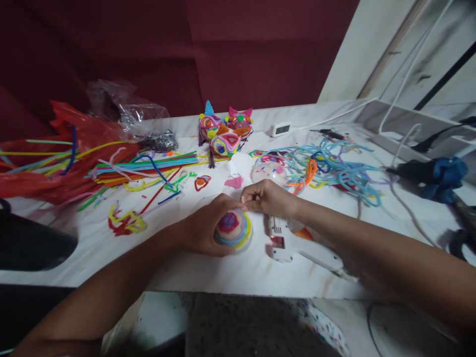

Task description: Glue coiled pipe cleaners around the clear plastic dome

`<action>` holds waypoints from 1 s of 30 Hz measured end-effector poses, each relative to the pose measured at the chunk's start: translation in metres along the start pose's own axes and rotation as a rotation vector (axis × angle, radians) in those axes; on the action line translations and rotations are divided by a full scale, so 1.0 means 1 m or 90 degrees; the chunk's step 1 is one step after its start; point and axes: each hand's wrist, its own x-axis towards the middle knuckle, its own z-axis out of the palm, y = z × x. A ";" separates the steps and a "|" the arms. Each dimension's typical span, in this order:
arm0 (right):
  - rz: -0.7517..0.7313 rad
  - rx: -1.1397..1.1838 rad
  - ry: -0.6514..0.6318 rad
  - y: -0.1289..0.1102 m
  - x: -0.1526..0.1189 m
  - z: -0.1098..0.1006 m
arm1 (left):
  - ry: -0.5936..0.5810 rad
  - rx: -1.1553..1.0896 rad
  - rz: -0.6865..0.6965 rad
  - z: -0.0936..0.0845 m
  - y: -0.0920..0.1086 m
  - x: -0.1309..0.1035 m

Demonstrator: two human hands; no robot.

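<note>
A round piece [233, 229] covered in rings of purple, pink, blue and yellow fuzzy strips lies near the table's front. My left hand [208, 224] curves around its left side, with thumb and fingers gripping it. Above its upper right edge, my right hand [262, 197] is closed in a pinch; what its fingertips hold is too small to make out. Just right of the round piece lies a white glue gun [297, 244], partly under my right forearm. A pink fuzzy piece [234, 182] rests beyond my hands.
Finished colourful figures [225, 131] stand at the back beside a small white display [281, 130]. Tangled blue strips [340, 166] lie at the right. Straight coloured strips [159, 166] and a red bag [85, 134] are at the left, with a black container [35, 240] nearer.
</note>
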 end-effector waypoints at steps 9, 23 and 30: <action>0.000 0.000 -0.059 -0.004 0.009 -0.002 | 0.025 0.077 -0.020 -0.005 0.000 -0.004; -0.016 -0.007 -0.277 0.006 0.062 -0.019 | -0.034 0.050 -0.057 -0.026 -0.005 -0.003; -0.015 -0.025 -0.372 0.027 0.075 -0.021 | -0.080 0.055 -0.090 -0.031 -0.003 -0.006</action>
